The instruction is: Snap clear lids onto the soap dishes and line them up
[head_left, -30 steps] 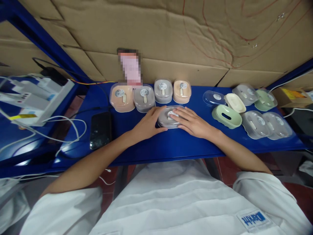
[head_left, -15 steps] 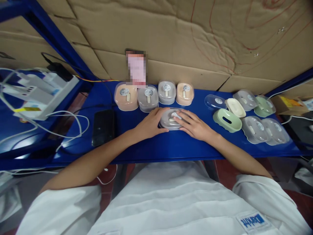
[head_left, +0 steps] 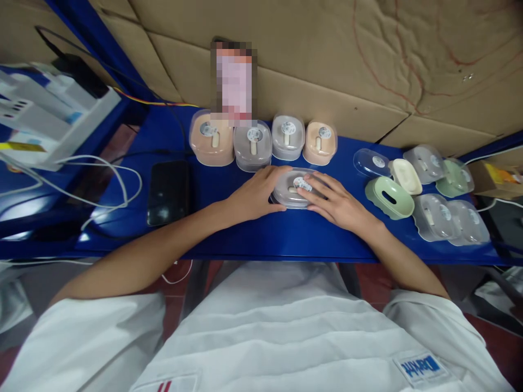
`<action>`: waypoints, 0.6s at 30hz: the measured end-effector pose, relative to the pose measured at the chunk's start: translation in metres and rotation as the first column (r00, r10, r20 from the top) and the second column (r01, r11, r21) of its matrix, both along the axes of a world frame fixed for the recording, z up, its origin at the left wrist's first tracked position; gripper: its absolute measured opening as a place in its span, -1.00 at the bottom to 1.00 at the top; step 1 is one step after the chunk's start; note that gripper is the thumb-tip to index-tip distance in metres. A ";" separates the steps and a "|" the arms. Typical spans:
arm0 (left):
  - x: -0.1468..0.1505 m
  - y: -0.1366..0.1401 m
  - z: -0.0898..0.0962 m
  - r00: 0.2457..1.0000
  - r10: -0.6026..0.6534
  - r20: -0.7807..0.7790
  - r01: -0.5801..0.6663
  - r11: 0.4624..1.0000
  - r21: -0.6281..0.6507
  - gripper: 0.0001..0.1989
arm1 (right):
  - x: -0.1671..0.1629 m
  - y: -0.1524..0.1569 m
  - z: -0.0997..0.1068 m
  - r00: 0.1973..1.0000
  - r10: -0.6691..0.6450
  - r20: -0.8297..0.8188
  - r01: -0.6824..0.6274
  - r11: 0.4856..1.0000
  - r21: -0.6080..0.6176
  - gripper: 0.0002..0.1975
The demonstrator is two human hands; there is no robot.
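Between my hands a grey soap box (head_left: pixel 288 200) with a clear lid and a round sticker rests on the blue table. My left hand (head_left: pixel 258 193) is curled round its left side, thumb at the front edge. Across the lid's right side lie the fingers of my right hand (head_left: pixel 333 200), with the thumb low at the front. Just behind stand lidded boxes: a large peach box (head_left: pixel 211 149), a large grey box (head_left: pixel 252 152), a small grey box (head_left: pixel 287 142) and a small peach box (head_left: pixel 320 147).
To the right lie a green tray (head_left: pixel 388 209) with an oval hole, a cream insert (head_left: pixel 408 177), a loose clear lid (head_left: pixel 370 163) and several lidded boxes. A black case (head_left: pixel 168 193) and white cables (head_left: pixel 118 177) are at left. A cardboard wall (head_left: pixel 318 65) closes the back.
The camera view has tilted down and shifted slightly, so the table items sit differently in the picture. Both hands stay on the grey soap box, nearly unchanged.
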State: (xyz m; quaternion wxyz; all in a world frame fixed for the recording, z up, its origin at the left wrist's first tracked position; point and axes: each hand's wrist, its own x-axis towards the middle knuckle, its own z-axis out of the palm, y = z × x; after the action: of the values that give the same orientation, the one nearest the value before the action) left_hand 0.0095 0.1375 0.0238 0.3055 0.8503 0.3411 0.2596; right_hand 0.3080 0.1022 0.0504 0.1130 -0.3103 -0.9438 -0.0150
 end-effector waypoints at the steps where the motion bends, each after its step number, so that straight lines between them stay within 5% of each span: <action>1: 0.000 0.000 0.000 1.000 0.001 -0.003 -0.001 1.000 0.004 -0.08 | 0.000 0.000 -0.001 1.000 -0.001 -0.007 0.001 1.000 -0.008 -0.30; 11: 0.000 0.000 0.000 1.000 -0.002 -0.031 0.004 0.998 0.059 -0.12 | -0.003 -0.004 -0.009 0.999 -0.051 0.017 0.052 0.997 -0.058 -0.16; 18: 0.000 0.000 0.001 1.000 -0.002 -0.029 0.004 0.999 0.051 -0.14 | -0.001 0.001 -0.008 1.000 -0.021 -0.012 0.019 0.993 -0.118 -0.35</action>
State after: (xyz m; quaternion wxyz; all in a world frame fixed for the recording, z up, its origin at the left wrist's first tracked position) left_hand 0.0092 0.1375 0.0249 0.2789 0.8621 0.3374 0.2552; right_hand 0.3069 0.1029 0.0423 0.1005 -0.3261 -0.9391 0.0417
